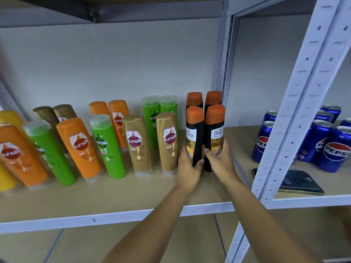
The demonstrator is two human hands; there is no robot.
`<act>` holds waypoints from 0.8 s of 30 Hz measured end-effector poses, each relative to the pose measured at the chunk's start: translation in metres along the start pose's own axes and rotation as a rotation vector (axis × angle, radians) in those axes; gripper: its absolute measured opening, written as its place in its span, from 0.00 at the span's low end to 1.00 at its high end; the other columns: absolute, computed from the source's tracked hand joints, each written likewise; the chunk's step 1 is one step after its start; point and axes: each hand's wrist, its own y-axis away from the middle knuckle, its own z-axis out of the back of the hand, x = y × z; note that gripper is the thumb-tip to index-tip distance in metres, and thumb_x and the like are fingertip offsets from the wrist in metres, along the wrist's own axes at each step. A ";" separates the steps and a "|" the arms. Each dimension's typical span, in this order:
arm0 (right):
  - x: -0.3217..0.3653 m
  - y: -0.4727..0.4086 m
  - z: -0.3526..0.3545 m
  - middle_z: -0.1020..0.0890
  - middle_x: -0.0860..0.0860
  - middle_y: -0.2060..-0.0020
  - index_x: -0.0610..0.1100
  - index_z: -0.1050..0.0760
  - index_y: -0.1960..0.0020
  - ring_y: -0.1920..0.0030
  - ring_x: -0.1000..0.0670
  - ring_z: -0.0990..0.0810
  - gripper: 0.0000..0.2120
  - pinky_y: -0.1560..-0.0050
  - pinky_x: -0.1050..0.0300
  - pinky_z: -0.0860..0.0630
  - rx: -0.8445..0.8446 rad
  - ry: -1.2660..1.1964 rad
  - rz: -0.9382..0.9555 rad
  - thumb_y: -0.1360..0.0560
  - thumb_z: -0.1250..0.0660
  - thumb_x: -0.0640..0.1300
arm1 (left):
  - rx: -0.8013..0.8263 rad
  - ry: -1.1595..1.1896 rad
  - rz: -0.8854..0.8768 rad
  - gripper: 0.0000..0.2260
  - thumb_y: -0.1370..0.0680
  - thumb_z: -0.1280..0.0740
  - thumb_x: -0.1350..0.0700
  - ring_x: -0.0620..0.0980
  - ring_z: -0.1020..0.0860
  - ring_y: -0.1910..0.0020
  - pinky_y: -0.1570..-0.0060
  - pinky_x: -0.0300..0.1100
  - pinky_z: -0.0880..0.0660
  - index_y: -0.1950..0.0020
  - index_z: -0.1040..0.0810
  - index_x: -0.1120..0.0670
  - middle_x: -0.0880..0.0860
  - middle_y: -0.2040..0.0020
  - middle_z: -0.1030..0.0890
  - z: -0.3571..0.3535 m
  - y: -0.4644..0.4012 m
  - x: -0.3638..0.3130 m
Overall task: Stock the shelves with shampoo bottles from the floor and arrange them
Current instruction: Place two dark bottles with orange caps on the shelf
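Observation:
Two black shampoo bottles with orange caps stand side by side near the right end of the wooden shelf (pixel 114 194). My left hand (pixel 188 171) grips the left black bottle (pixel 194 133) low down, and my right hand (pixel 221 162) grips the right black bottle (pixel 214 130) at its base. Two more black bottles (pixel 194 99) stand right behind them. To the left stand rows of Sunsilk bottles: gold (pixel 169 143), green (pixel 106 145), orange (pixel 81 147) and yellow (pixel 9 118), in front and back rows.
A grey metal upright (pixel 303 103) splits this shelf from the bay on the right, where several blue Pepsi cans (pixel 334 149) and a dark phone (pixel 298 182) lie. Another shelf board is overhead. Tiled floor shows below the shelf edge.

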 end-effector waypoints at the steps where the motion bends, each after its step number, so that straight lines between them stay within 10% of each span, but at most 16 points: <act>1: 0.000 0.001 0.000 0.21 0.51 0.42 0.47 0.34 0.33 0.43 0.53 0.21 0.27 0.40 0.49 0.24 0.001 0.004 0.009 0.29 0.30 0.37 | -0.007 -0.007 0.003 0.31 0.29 0.29 0.60 0.41 0.31 0.34 0.36 0.36 0.36 0.29 0.38 0.49 0.44 0.35 0.28 -0.001 0.000 0.000; 16: 0.000 0.005 0.004 0.23 0.52 0.39 0.48 0.34 0.31 0.40 0.52 0.23 0.29 0.39 0.52 0.25 -0.029 0.103 0.028 0.29 0.29 0.40 | -0.036 -0.112 0.116 0.37 0.32 0.33 0.52 0.51 0.33 0.30 0.33 0.52 0.32 0.26 0.45 0.50 0.52 0.30 0.31 -0.004 0.010 -0.005; 24: 0.000 0.020 0.007 0.26 0.54 0.36 0.53 0.38 0.29 0.36 0.54 0.27 0.29 0.35 0.47 0.28 0.018 0.201 0.075 0.27 0.33 0.46 | 0.029 -0.209 0.032 0.34 0.27 0.34 0.57 0.47 0.37 0.28 0.31 0.45 0.36 0.24 0.46 0.51 0.49 0.27 0.35 0.016 0.030 -0.013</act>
